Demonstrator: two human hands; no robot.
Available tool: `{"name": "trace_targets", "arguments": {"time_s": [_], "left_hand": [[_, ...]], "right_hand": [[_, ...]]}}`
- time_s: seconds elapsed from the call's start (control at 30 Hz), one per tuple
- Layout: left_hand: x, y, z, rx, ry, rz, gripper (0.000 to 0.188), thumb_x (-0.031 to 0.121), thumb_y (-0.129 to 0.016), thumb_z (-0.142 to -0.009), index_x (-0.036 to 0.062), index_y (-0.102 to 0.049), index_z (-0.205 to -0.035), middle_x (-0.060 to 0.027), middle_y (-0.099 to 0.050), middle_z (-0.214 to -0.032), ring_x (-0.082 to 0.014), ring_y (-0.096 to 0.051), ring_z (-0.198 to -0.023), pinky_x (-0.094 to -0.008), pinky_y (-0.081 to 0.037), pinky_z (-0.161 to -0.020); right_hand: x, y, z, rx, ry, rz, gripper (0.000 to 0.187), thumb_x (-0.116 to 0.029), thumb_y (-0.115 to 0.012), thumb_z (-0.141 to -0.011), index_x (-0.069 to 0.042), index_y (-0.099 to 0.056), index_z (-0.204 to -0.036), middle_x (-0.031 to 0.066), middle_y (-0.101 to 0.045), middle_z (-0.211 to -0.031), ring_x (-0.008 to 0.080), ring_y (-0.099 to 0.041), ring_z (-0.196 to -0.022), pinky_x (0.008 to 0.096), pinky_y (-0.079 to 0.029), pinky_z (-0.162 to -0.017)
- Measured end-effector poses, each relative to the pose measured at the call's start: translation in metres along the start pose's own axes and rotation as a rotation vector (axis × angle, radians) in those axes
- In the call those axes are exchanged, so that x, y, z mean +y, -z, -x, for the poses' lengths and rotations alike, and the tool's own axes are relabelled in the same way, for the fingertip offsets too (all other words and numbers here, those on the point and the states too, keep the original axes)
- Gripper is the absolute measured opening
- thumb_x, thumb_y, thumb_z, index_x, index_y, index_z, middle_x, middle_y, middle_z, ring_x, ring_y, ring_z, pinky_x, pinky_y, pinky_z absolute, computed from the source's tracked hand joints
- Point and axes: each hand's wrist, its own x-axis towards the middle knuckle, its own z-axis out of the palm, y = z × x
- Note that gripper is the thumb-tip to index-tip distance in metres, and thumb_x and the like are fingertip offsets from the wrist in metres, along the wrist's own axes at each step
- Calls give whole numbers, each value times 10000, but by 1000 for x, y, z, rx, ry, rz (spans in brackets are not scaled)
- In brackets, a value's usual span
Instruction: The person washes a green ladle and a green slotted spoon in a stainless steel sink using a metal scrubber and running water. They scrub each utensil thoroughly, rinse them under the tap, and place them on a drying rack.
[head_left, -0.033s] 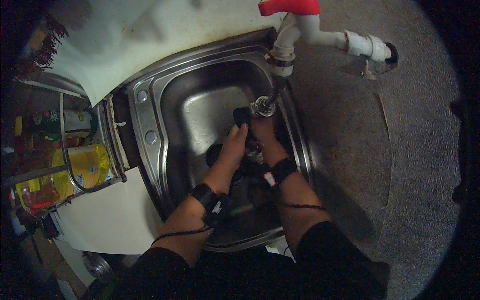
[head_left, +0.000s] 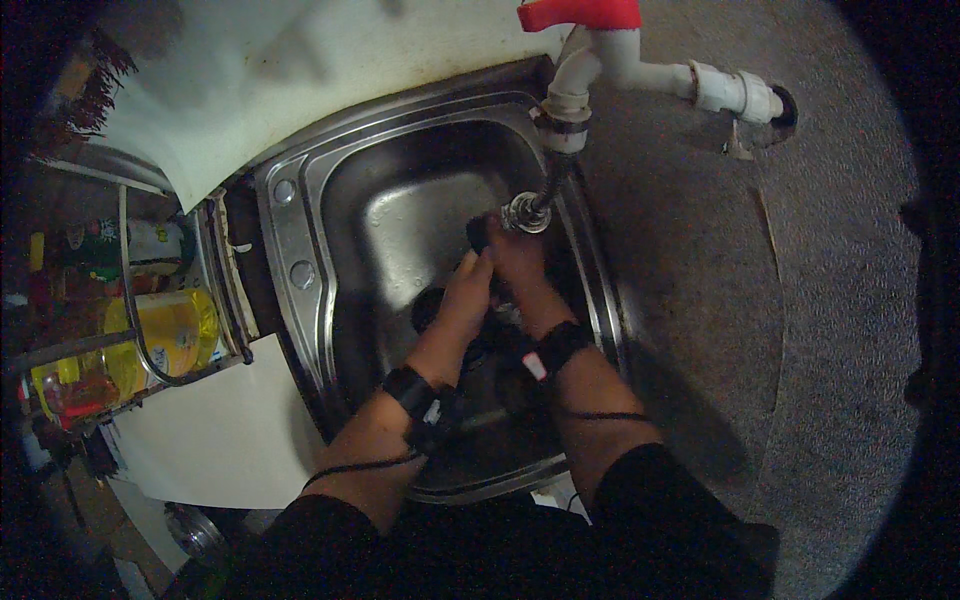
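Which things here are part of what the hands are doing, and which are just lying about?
In use:
Sink, below both hands
Dark item at the left hand, too dim to identify
Spout, beside the right hand

Lying about, left of the sink:
Yellow bottle
Green container
Wire rack

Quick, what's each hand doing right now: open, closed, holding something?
Left hand: at a dark item, fingers partly hidden; grip can't be told.
Right hand: blurred, near it; open or closed can't be told.

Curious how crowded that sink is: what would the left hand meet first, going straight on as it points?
Probably the dark object just ahead of the left hand; depth and any contact are unclear.
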Motion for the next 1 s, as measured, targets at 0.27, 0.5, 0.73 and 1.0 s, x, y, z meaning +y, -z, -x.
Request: {"name": "trace_targets", "arguments": {"time_s": [0.27,0.5,0.73,1.0], "left_hand": [[-7,7,2,-127,71,136,162,244,-454,-856,94,-503,-893,10,-525,-792,-95,-490,-663,-252,-407,-579],[-21,11,-17,-91,-197,-311,189,128,-477,-813,19,-507,-964,-75,-549,-828,-182,-531,-784,-311,-438,-673],[-19,-6,-3,166,-269,-527,267,157,-576,-760,-9,-505,-956,-160,-559,-843,-259,-546,-797,-348,-436,-684],[-6,3,-30,233,166,-515,438,361,-567,-777,-11,-526,-1005,-205,-577,-901,-372,-552,-856,-405,-426,-735]], "right_hand": [[0,14,-12,-365,-169,-633,238,-184,-478,-805,-67,-579,-985,112,-593,-992,231,-566,-896,322,-426,-783],[-31,13,6,9,-365,-459,265,-226,-513,-798,-46,-583,-979,127,-601,-925,250,-565,-879,346,-419,-767],[-16,34,-4,-181,-678,-535,295,-168,-527,-784,19,-523,-1012,172,-587,-935,262,-568,-875,349,-419,-768],[-18,37,2,-298,-501,-420,320,-221,-542,-778,23,-533,-986,174,-594,-907,293,-575,-842,358,-436,-736]]}}
